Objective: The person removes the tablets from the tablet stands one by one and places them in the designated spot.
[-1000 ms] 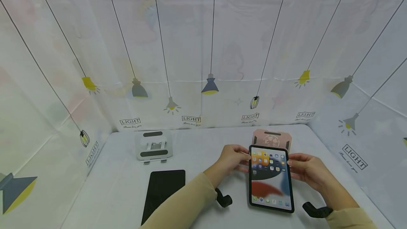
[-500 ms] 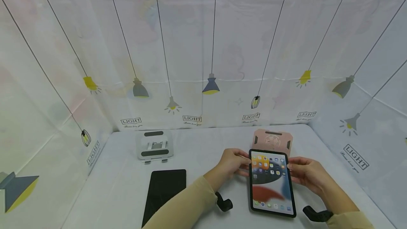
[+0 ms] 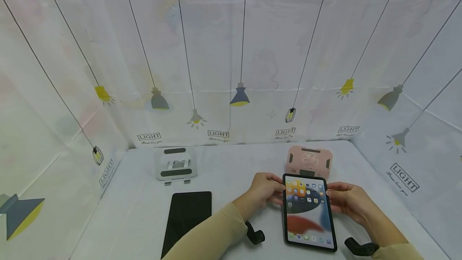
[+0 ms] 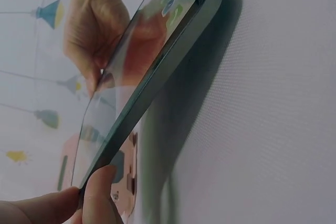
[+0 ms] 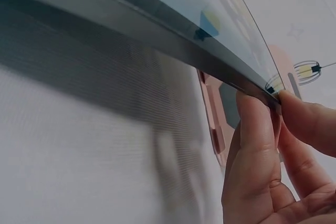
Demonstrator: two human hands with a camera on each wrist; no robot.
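Observation:
A tablet (image 3: 308, 212) with a lit home screen and dark edges is held between both hands. My left hand (image 3: 265, 189) pinches its left edge near the far end. On the opposite edge, my right hand (image 3: 348, 200) pinches it between thumb and fingers. In the left wrist view the tablet (image 4: 152, 77) slants, its far end raised off the white tabletop (image 4: 273, 129) and its near end low. A pink folding tablet stand (image 3: 309, 161) lies flat just beyond the tablet's far end; the tablet hides a bit of its near edge.
A grey folding stand (image 3: 176, 165) lies at the back left. In front of it a second tablet (image 3: 187, 216) with a black screen lies flat, partly hidden by the left sleeve (image 3: 213, 232). A white printed curtain (image 3: 216, 51) rises behind the table.
Both hands have drawn the lit tablet a little toward the near side of the table. More of the pink stand now shows beyond it. The other tablet and grey stand have not moved.

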